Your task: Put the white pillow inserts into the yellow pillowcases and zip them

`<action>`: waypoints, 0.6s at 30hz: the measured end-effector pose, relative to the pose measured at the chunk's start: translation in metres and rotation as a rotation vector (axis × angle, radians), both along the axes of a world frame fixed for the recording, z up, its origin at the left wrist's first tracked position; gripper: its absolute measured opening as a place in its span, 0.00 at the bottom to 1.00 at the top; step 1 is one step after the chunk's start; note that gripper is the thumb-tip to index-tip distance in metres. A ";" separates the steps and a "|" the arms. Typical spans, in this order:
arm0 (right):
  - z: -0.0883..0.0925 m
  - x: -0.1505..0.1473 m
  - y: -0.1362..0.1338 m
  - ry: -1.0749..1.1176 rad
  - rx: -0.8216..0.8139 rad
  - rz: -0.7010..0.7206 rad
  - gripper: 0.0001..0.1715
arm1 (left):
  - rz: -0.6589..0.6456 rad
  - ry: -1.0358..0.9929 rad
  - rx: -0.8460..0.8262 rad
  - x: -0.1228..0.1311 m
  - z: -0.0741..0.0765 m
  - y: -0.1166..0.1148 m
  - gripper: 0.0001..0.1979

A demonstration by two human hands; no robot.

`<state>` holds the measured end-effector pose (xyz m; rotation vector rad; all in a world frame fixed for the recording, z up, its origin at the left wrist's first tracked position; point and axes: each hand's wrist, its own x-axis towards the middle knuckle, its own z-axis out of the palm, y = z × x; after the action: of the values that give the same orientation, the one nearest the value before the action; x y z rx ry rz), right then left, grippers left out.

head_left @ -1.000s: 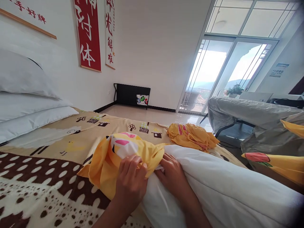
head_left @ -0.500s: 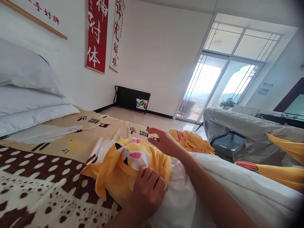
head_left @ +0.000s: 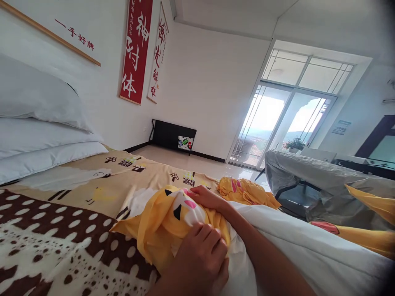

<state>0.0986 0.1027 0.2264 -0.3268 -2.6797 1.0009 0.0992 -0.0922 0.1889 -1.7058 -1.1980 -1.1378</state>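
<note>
A yellow pillowcase with a cartoon face in white, pink and black lies crumpled on the bed. It is bunched around one end of a white pillow. My left hand is closed on the near edge of the cloth, its knuckles up. On the far side my right hand grips the pillowcase near the pink patches. Its fingers curve over the cloth and are partly hidden by it.
A patterned blanket covers the bed, with white pillows stacked at the left. Another bunched yellow cloth lies beyond my right hand. A white quilt spreads to the right. A plastic-covered table stands behind.
My right hand has come down from above the far side onto the pillowcase. My left hand and the cloth have shifted slightly right in the picture, and the view has tilted up.
</note>
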 end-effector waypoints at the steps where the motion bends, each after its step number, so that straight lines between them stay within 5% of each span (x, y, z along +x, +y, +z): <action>1: 0.005 0.002 0.001 0.081 -0.047 -0.058 0.27 | -0.010 -0.020 0.045 -0.004 0.008 -0.007 0.05; 5: 0.029 0.015 0.002 0.386 -0.231 -0.209 0.22 | 0.158 -0.123 0.142 -0.039 0.026 -0.029 0.07; 9: 0.053 0.031 -0.002 0.529 -0.071 -0.300 0.17 | 0.342 -0.306 -0.083 -0.093 0.017 -0.037 0.25; 13: 0.070 0.049 -0.021 0.673 0.140 -0.354 0.15 | 0.205 -0.730 -0.360 -0.127 0.017 -0.042 0.21; 18: 0.075 0.070 -0.049 0.819 -0.025 -0.275 0.13 | -0.033 -1.234 -0.007 -0.129 0.029 -0.064 0.10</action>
<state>0.1683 0.0541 0.3017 -0.2150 -1.8313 0.8387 -0.0299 -0.1563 0.2183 -0.9112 -1.8212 -2.3252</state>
